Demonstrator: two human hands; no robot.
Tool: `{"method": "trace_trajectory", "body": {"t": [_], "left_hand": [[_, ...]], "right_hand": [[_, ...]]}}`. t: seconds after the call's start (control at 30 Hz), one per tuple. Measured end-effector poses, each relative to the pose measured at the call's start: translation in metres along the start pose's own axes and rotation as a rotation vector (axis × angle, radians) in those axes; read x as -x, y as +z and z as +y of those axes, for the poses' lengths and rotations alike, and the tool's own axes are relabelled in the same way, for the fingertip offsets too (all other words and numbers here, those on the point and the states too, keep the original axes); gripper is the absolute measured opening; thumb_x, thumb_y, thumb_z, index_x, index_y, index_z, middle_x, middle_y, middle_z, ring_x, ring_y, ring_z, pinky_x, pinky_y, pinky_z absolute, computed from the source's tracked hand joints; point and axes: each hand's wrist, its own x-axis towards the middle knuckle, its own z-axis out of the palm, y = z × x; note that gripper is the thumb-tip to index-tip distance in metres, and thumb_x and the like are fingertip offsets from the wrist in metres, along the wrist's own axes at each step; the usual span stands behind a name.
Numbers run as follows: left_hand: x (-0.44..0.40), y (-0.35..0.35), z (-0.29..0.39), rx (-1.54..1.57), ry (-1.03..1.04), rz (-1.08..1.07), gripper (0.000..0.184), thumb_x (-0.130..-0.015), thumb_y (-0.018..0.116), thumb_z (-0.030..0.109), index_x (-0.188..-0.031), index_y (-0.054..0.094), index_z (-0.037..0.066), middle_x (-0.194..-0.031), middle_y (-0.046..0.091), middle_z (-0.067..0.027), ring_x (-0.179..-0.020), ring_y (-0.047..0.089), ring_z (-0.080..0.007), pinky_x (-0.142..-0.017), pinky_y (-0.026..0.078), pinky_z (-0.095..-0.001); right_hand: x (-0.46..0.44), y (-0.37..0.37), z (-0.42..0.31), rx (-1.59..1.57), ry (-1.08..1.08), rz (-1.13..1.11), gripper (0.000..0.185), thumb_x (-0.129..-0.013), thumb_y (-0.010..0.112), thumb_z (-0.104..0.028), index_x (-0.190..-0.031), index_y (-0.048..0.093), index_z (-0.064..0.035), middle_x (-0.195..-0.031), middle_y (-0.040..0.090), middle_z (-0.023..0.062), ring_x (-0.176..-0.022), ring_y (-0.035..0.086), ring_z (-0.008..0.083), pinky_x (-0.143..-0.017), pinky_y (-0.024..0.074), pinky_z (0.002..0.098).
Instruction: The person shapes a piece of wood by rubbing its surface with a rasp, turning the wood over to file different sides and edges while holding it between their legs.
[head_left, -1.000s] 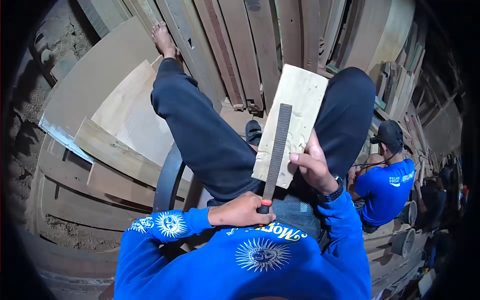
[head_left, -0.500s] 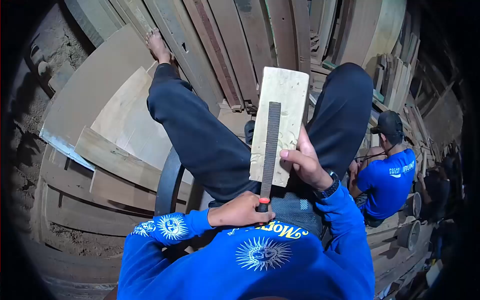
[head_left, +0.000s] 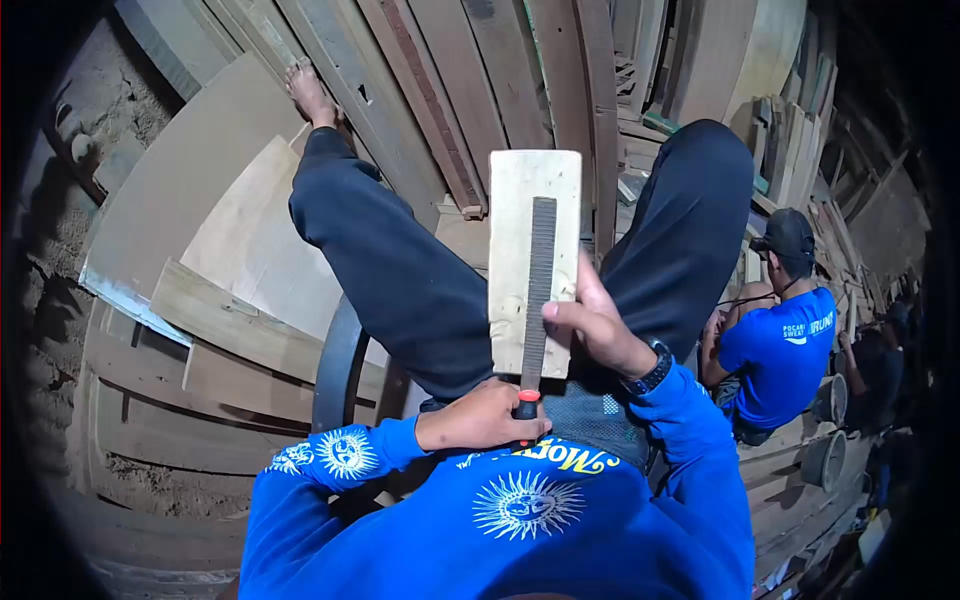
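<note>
One pale, flat wooden block (head_left: 509,265) takes up the middle of the head view, held lengthwise above the wearer's lap, between the bent knees of the dark trousers (head_left: 390,270). Over its face runs a long metal rasp (head_left: 541,265), ridged along its length, its squared tip stopping short of the block's far end. From where I stand I can't tell whether the blade presses on the wood all the way along. The left hand (head_left: 480,416) is closed around the black-and-red handle (head_left: 526,405), just in front of the blue sweatshirt (head_left: 630,550) with its printed sun (head_left: 530,505) and a line of yellow lettering (head_left: 565,458) above it. The right hand (head_left: 605,332) grasps the block from its right edge, fingers reaching behind and thumb on the front, right by the rasp's edge; whether that thumb pushes on the metal too, I can't make out. A black watch (head_left: 655,368) circles that wrist. Timber lies all around: long planks (head_left: 470,100) run side by side beyond the knees, and a bare left foot (head_left: 310,95) rests on them. Broad boards (head_left: 180,180) overlap to the left, near a dark curved bar (head_left: 337,365). Off to the right, well apart from the block, a co-worker (head_left: 765,370) in a blue shirt (head_left: 790,345) and dark cap (head_left: 785,236) sits partly turned away, near two grey tubs (head_left: 820,462)
</note>
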Motion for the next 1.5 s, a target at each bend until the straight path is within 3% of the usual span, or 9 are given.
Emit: {"method": "trace_trajectory", "body": {"t": [0.23,0.4,0.53,0.6,0.73,0.9,1.0,1.33,1.5], "left_hand": [[-0.001,-0.001,-0.001,-0.084,0.119,-0.002,0.026,-0.093,0.064,0.023,-0.094,0.07,-0.002,-0.079,0.069,-0.0141,-0.072,0.068,-0.0228,-0.071,0.051,-0.0329],[-0.001,-0.002,-0.008,0.109,0.044,-0.018,0.022,-0.096,0.061,0.021,-0.098,0.068,0.0,-0.085,0.069,-0.0054,-0.079,0.065,-0.0134,-0.073,0.051,-0.0294],[-0.003,-0.012,-0.004,0.169,0.037,-0.064,0.025,-0.1,0.055,0.022,-0.095,0.065,0.0,-0.082,0.067,-0.0033,-0.076,0.063,-0.0101,-0.069,0.051,-0.0274],[-0.003,-0.018,0.003,0.337,-0.155,-0.087,0.024,-0.101,0.054,0.022,-0.094,0.06,0.0,-0.081,0.064,-0.0024,-0.075,0.061,-0.0094,-0.067,0.051,-0.0275],[-0.008,-0.019,-0.015,0.221,0.063,0.025,0.022,-0.101,0.054,0.023,-0.092,0.057,0.003,-0.078,0.06,-0.0009,-0.069,0.055,-0.0067,-0.055,0.043,-0.0254],[-0.003,-0.026,0.005,0.281,-0.188,0.177,0.029,-0.097,0.058,0.026,-0.081,0.059,0.002,-0.062,0.056,-0.0002,-0.052,0.051,-0.0085,-0.05,0.041,-0.026],[-0.003,-0.034,-0.002,0.148,-0.144,0.3,0.029,-0.095,0.062,0.026,-0.083,0.064,-0.001,-0.06,0.057,-0.0013,-0.049,0.052,-0.0087,-0.046,0.04,-0.0259],[0.008,-0.062,0.003,0.078,-0.229,0.283,0.039,-0.09,0.065,0.022,-0.056,0.056,0.004,-0.049,0.052,0.0006,-0.042,0.048,-0.0062,-0.042,0.035,-0.0255],[0.012,-0.072,-0.013,0.134,-0.236,0.264,0.029,-0.088,0.064,0.024,-0.072,0.062,0.0,-0.055,0.056,-0.0033,-0.045,0.051,-0.0086,-0.044,0.04,-0.0275]], "right_hand": [[-0.003,-0.006,-0.002,-0.094,-0.087,0.101,0.073,-0.088,0.057,-0.007,-0.15,0.019,0.0002,-0.138,0.045,0.0129,-0.126,0.046,0.0196,-0.108,0.0349,0.0338],[-0.001,0.008,0.014,-0.096,0.123,-0.02,0.078,-0.088,0.057,-0.007,-0.152,0.014,-0.001,-0.142,0.039,0.0114,-0.13,0.039,0.0176,-0.109,0.0314,0.0329],[-0.004,-0.003,0.013,-0.074,0.005,0.003,0.075,-0.087,0.057,-0.008,-0.15,0.017,-0.0007,-0.14,0.042,0.0123,-0.129,0.041,0.0184,-0.108,0.0321,0.0326],[-0.004,-0.008,0.004,-0.118,-0.058,0.078,0.074,-0.086,0.057,-0.01,-0.148,0.019,0.0008,-0.137,0.045,0.0137,-0.127,0.044,0.0192,-0.107,0.0336,0.0324],[-0.003,-0.021,-0.011,-0.23,-0.144,0.176,0.069,-0.084,0.055,-0.008,-0.145,0.022,-0.0006,-0.138,0.045,0.016,-0.127,0.048,0.0245,-0.109,0.036,0.0373],[-0.001,-0.024,-0.004,-0.351,0.018,0.084,0.078,-0.075,0.051,0.001,-0.148,0.021,0.0,-0.14,0.044,0.015,-0.13,0.045,0.0232,-0.108,0.0357,0.0337],[-0.002,-0.016,0.011,-0.261,0.099,0.046,0.084,-0.066,0.051,0.002,-0.146,0.026,0.0002,-0.143,0.043,0.014,-0.135,0.041,0.0256,-0.112,0.0307,0.036],[0.001,-0.028,-0.005,-0.332,-0.043,0.144,0.075,-0.076,0.061,0.007,-0.142,0.027,0.0033,-0.136,0.047,0.0161,-0.128,0.049,0.026,-0.109,0.0376,0.039],[0.009,-0.017,0.017,-0.41,0.082,0.118,0.062,-0.076,0.065,0.011,-0.134,0.044,0.0032,-0.125,0.059,0.0135,-0.119,0.057,0.0246,-0.107,0.041,0.038]]}}
